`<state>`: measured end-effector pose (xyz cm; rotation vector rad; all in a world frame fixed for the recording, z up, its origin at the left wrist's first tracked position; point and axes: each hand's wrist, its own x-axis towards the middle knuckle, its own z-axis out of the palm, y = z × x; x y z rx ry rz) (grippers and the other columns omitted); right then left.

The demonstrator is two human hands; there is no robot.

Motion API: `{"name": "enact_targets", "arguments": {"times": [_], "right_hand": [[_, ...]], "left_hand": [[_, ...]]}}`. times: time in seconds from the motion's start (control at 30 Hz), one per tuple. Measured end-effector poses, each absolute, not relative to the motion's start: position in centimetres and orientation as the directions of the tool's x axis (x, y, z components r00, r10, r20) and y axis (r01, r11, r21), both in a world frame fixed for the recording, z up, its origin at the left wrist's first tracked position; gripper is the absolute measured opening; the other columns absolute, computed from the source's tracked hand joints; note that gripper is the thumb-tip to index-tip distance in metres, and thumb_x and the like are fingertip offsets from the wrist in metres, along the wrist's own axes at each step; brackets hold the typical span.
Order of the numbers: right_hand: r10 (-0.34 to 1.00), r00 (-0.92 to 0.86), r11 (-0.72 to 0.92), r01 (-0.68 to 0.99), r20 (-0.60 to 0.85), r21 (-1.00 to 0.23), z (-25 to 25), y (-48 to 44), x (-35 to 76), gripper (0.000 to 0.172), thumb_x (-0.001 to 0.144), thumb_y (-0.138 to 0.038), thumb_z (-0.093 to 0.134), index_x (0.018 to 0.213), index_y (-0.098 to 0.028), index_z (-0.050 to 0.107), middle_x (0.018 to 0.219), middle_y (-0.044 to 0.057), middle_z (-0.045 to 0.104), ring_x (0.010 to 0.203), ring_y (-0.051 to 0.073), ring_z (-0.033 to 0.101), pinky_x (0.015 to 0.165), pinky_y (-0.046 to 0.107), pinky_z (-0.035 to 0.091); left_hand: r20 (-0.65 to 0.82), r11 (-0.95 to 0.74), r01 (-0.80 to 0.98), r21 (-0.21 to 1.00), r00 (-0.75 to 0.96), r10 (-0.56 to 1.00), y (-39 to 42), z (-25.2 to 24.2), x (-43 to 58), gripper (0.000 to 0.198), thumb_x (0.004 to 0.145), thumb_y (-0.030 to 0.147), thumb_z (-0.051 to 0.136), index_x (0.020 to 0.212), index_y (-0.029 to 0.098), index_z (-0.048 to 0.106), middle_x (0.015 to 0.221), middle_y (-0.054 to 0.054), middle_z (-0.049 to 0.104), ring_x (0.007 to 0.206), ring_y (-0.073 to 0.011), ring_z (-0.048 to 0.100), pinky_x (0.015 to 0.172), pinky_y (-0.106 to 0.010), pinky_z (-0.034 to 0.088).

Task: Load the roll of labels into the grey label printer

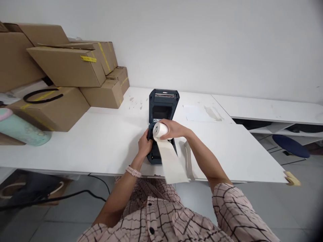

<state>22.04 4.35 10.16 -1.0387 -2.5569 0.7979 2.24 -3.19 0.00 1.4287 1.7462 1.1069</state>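
A dark label printer [164, 111] stands on the white table with its lid raised. My right hand [174, 129] grips a white roll of label paper [160, 130] above the printer's open body. From the roll a long strip of paper [171, 161] hangs down over the table's front edge. At the printer's left side, my left hand [145, 144] has its fingers curled against the edge of the body; its fingertips are partly hidden there.
Several cardboard boxes [68, 65] are stacked at the left, with a mint-green bottle [25, 129] in front. A thin curled strip [188, 159] lies right of the printer. Yellowish padding [292, 178] covers the table's right corner. A blue stool [290, 145] stands beyond.
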Motion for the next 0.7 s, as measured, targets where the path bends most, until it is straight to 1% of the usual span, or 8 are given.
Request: {"name": "enact_targets", "arguments": {"times": [0.1, 0.17, 0.27, 0.33, 0.4, 0.53, 0.6, 0.7], "right_hand": [[0.722, -0.685, 0.636, 0.711, -0.093, -0.299, 9.3, 4.3, 19.2, 0.069, 0.068, -0.04, 0.084, 0.129, -0.019, 0.061, 0.127, 0.017, 0.071, 0.111, 0.04, 0.069, 0.091, 0.047, 0.054], [0.739, -0.661, 0.622, 0.743, -0.127, -0.248, 8.2, 4.6, 18.3, 0.067, 0.067, -0.038, 0.085, 0.128, -0.019, 0.062, 0.124, 0.017, 0.073, 0.109, 0.041, 0.071, 0.09, 0.047, 0.055], [0.731, -0.667, 0.62, 0.737, -0.143, -0.268, 7.1, 4.9, 17.8, 0.068, 0.064, -0.035, 0.088, 0.126, -0.018, 0.066, 0.122, 0.017, 0.075, 0.108, 0.041, 0.072, 0.089, 0.046, 0.056], [0.72, -0.68, 0.627, 0.723, -0.139, -0.289, 7.1, 4.6, 18.2, 0.068, 0.067, -0.035, 0.088, 0.129, -0.018, 0.066, 0.126, 0.017, 0.075, 0.111, 0.041, 0.072, 0.091, 0.047, 0.056], [0.72, -0.686, 0.633, 0.711, -0.105, -0.305, 7.5, 3.5, 19.1, 0.062, 0.077, -0.034, 0.082, 0.135, -0.018, 0.065, 0.136, 0.018, 0.071, 0.119, 0.042, 0.069, 0.097, 0.051, 0.055], [0.711, -0.697, 0.672, 0.634, 0.093, -0.383, 7.8, -1.8, 21.7, 0.048, 0.096, -0.033, 0.065, 0.143, -0.019, 0.063, 0.145, 0.017, 0.066, 0.136, 0.041, 0.06, 0.111, 0.059, 0.048], [0.695, -0.701, 0.687, 0.584, 0.159, -0.432, 7.1, -5.2, 22.6, 0.048, 0.1, -0.038, 0.062, 0.144, -0.02, 0.062, 0.147, 0.016, 0.065, 0.14, 0.039, 0.058, 0.115, 0.06, 0.046], [0.702, -0.691, 0.678, 0.573, 0.174, -0.46, 5.2, -9.5, 22.9, 0.047, 0.103, -0.042, 0.059, 0.145, -0.021, 0.062, 0.156, 0.015, 0.057, 0.147, 0.037, 0.052, 0.12, 0.06, 0.044]], "left_hand": [[0.027, 0.07, 0.415, 0.907, -0.223, 0.974, -3.1, -0.1, 2.2, 0.081, 0.076, 0.006, 0.056, 0.155, 0.023, 0.051, 0.153, -0.006, 0.061, 0.143, -0.0317, 0.056, 0.122, -0.048, 0.04], [0.008, 0.085, 0.397, 0.914, -0.228, 0.974, -3.0, -0.3, 2.2, 0.082, 0.075, 0.006, 0.057, 0.156, 0.022, 0.05, 0.155, -0.008, 0.059, 0.144, -0.0328, 0.055, 0.122, -0.05, 0.039], [-0.005, 0.097, 0.389, 0.916, -0.231, 0.973, -2.9, -0.5, 2.1, 0.082, 0.075, 0.007, 0.058, 0.155, 0.021, 0.05, 0.151, -0.01, 0.062, 0.142, -0.0341, 0.057, 0.122, -0.052, 0.039], [0.001, 0.087, 0.378, 0.922, -0.226, 0.974, -2.8, -0.6, 2.0, 0.082, 0.074, 0.007, 0.059, 0.155, 0.023, 0.051, 0.148, -0.008, 0.065, 0.14, -0.0338, 0.058, 0.122, -0.052, 0.04], [0.009, 0.073, 0.361, 0.93, -0.22, 0.975, -2.9, -0.6, 2.0, 0.082, 0.074, 0.008, 0.059, 0.155, 0.024, 0.052, 0.147, -0.007, 0.066, 0.139, -0.0332, 0.059, 0.122, -0.05, 0.04], [0.014, 0.053, 0.315, 0.947, -0.206, 0.978, -3.1, -0.6, 2.1, 0.082, 0.076, 0.009, 0.058, 0.156, 0.022, 0.05, 0.151, -0.007, 0.063, 0.14, -0.032, 0.058, 0.122, -0.048, 0.042], [0.012, 0.04, 0.247, 0.968, -0.205, 0.979, -3.3, -0.5, 2.3, 0.081, 0.077, 0.01, 0.056, 0.156, 0.021, 0.048, 0.156, -0.008, 0.058, 0.143, -0.0307, 0.055, 0.123, -0.045, 0.042], [0.012, -0.001, 0.063, 0.998, -0.167, 0.986, -3.6, -0.3, 2.4, 0.081, 0.078, 0.011, 0.056, 0.158, 0.018, 0.045, 0.164, -0.008, 0.049, 0.15, -0.0288, 0.048, 0.123, -0.041, 0.042]]}}
